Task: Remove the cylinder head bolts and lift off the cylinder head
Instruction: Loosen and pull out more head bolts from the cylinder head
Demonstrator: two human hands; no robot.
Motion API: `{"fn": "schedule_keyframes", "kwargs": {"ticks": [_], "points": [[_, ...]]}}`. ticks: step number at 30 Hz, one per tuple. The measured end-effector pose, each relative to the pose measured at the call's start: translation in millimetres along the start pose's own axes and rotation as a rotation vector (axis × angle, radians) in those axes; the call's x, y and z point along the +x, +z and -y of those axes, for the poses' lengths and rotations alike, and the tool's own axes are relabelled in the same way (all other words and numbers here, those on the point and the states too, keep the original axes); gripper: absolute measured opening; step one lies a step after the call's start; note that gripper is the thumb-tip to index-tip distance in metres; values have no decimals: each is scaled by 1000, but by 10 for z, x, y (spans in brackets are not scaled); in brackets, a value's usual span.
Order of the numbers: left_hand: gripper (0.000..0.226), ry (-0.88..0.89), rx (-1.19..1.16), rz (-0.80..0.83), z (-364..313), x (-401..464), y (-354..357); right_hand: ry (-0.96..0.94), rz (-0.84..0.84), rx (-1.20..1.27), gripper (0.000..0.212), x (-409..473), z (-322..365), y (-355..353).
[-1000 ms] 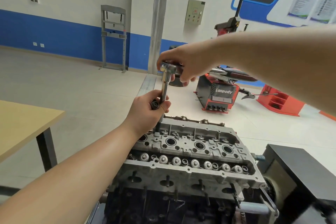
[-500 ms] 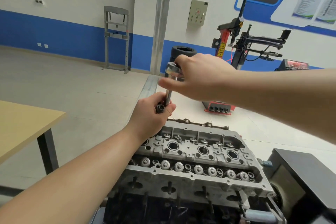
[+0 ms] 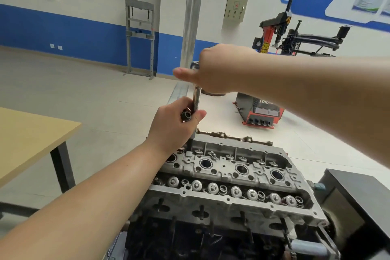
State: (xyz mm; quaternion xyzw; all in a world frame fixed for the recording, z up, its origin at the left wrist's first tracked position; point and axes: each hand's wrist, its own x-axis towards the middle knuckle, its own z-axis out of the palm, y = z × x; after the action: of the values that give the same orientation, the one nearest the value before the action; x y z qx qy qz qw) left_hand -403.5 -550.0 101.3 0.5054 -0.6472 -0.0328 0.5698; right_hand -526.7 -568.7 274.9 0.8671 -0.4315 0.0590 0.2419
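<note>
A grey aluminium cylinder head [image 3: 230, 173] sits on top of the dark engine block, its valve springs and plug wells exposed. A chrome extension bar [image 3: 197, 99] stands upright over the head's far left corner, its lower end at a bolt hole there. My left hand [image 3: 175, 126] grips the bar low down and also holds a dark bolt [image 3: 186, 115] between thumb and fingers. My right hand [image 3: 215, 69] grips the ratchet head at the bar's top, thumb pointing left; the handle is hidden behind the hand.
A wooden table [image 3: 31, 139] with a black leg stands at the left. A black box [image 3: 358, 200] sits at the right beside the engine. A red tyre changer [image 3: 266, 110] stands on the floor behind, and a grey press frame [image 3: 139, 38] by the blue-striped wall.
My right hand has swung round the top of the bar, its wrist turning toward me. The camera has tilted, so the engine sits a little higher in view. My left hand keeps its grip.
</note>
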Motion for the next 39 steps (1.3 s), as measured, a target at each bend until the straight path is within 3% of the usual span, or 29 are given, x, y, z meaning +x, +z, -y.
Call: {"fn": "schedule_keyframes", "kwargs": {"ticks": [2, 4, 7, 11, 14, 16, 21, 24, 27, 29, 31, 33, 36, 39], "points": [[24, 15, -13, 0, -6, -4, -15, -29, -104, 71, 76, -33, -102, 46], [21, 24, -42, 4, -24, -5, -28, -171, -152, 121, 57, -112, -254, 64], [11, -7, -138, 71, -37, -4, -47, -198, 0, 217, 40, -159, -372, 0], [6, -9, -117, 121, -40, -1, -56, -49, 133, 235, 39, -108, -143, -57], [8, -2, -48, 103, -59, 10, -50, 195, 242, 175, 50, 31, 13, -87], [10, -5, -41, 85, -60, 3, -56, 226, 201, 291, 56, 54, 78, -93], [20, -13, -38, 66, -42, -25, -85, -251, -177, 81, 51, -93, -131, 67], [19, -5, -45, 106, -62, -18, -74, -391, -232, 85, 50, -141, -332, 143], [10, -65, -118, 145, -56, 7, -57, -208, -142, 104, 41, -164, -227, 100], [7, -79, -133, 147, -61, 19, -40, 17, 8, 64, 48, -113, -79, 13], [14, -27, -111, 128, -63, 11, -24, 210, 176, 180, 58, -39, 15, -56], [21, 38, -91, 108, -43, 0, -28, 261, 180, 321, 64, -7, 114, -95], [27, 31, -104, 125, -34, 2, -37, 36, 42, 88, 69, -66, 58, -62], [17, -10, -102, 127, -45, 10, -36, -296, -77, 18, 53, -125, -214, -11]]}}
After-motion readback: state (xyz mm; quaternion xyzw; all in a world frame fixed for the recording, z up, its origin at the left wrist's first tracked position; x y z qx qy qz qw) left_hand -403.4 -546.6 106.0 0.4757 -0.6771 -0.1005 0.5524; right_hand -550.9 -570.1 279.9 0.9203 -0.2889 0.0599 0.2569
